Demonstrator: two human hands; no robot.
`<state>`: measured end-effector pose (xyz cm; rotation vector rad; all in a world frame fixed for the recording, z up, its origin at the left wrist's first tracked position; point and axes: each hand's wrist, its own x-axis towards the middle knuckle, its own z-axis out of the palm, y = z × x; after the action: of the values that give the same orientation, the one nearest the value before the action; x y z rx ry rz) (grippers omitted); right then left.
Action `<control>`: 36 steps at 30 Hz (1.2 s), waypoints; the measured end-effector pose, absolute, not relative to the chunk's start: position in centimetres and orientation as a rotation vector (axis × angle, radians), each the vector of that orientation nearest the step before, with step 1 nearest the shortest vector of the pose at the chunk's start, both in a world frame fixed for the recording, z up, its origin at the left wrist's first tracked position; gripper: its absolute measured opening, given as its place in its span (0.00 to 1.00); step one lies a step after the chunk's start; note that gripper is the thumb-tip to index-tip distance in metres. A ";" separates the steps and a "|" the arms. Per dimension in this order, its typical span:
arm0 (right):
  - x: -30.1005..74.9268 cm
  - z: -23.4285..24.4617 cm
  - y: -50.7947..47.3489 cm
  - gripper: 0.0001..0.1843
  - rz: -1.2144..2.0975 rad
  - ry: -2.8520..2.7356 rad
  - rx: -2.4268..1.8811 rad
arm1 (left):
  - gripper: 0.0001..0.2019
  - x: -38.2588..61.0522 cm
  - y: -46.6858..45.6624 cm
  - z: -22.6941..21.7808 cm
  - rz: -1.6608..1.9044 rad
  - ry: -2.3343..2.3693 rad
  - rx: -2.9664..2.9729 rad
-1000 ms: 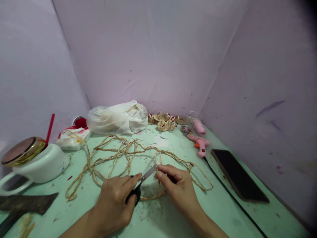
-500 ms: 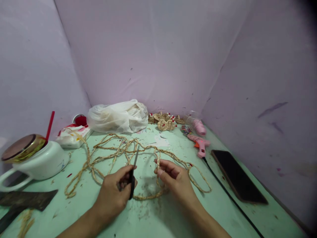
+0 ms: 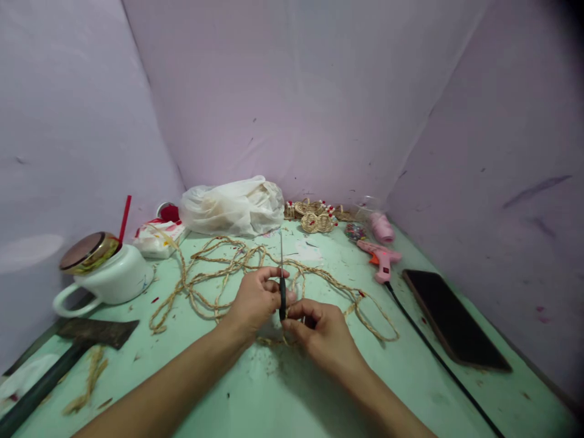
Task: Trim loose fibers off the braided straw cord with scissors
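Note:
My left hand (image 3: 258,299) is closed around black-handled scissors (image 3: 282,298), whose thin blades point away from me. Close against the handle is my right hand (image 3: 322,331), its thumb and fingers pinched on the braided straw cord; the exact pinch point is partly hidden by the fingers and scissors. Long loops of the same straw cord (image 3: 201,278) lie tangled over the table beyond both hands and out to the right. A short stretch of it shows below the fingers.
On the right are a pink glue gun (image 3: 383,258) with a black cable, a phone (image 3: 456,319) and a pink spool (image 3: 381,227). Woven pieces (image 3: 317,222) and a white plastic bag (image 3: 235,207) sit at the back. A white mug (image 3: 116,280) and a hammer-like tool (image 3: 98,331) lie left.
My left hand has moved right with the scissors and now meets my right hand, where before they were apart. The view has also shifted slightly left.

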<state>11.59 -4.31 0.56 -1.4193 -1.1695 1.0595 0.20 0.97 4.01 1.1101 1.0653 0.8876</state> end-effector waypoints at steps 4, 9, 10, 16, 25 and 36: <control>12.1 1.0 -4.0 0.06 0.921 -1.194 -1.478 | 0.20 0.1 1.3 4.4 1.062 1.020 1.067; 13.5 2.3 -3.4 0.14 0.841 -0.851 -1.476 | 0.23 -1.0 2.7 5.0 1.270 1.045 0.955; 13.5 2.4 -3.4 0.16 0.960 -0.834 -1.460 | 0.23 -1.1 2.7 5.0 1.280 1.046 0.956; 11.9 1.5 -3.8 0.21 1.449 -0.953 -1.439 | 0.23 -0.4 1.6 4.6 1.259 1.000 0.978; 12.5 1.9 -3.6 0.09 1.505 -0.489 -1.168 | 0.24 -1.2 3.1 4.8 1.357 1.089 0.889; 12.8 1.9 -3.3 0.12 1.339 -0.435 -1.010 | 0.16 -0.8 3.9 1.7 0.992 1.370 1.178</control>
<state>12.76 -3.33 1.85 -1.0103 -0.4348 1.3391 -0.77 3.91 1.69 1.1778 1.3700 0.9919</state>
